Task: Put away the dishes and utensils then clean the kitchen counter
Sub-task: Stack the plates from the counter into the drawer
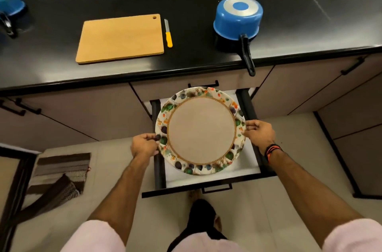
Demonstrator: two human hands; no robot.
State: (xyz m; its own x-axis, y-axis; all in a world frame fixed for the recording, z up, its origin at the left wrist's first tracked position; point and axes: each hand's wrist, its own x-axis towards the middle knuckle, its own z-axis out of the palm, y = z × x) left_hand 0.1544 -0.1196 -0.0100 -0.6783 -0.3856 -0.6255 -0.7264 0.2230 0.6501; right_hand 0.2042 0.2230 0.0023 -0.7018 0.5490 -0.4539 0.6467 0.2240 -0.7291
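A: Why is the plate [201, 131] held from both sides?

B: It's wide, so the left hand [143, 145] pinches the near-left rim and the right hand [259, 133] pinches the right rim, fingers curled over the edge. That keeps it level above the open drawer [208, 180] below the counter [196, 51].

A: So it's going in there?

B: I'd judge so; it hangs over the white drawer floor, not yet set down.

A: And the rest?

B: The cutting board [119, 39], the knife [168, 33] just beside it, and an upturned blue pot [237, 17] with its handle past the counter's edge all wait.
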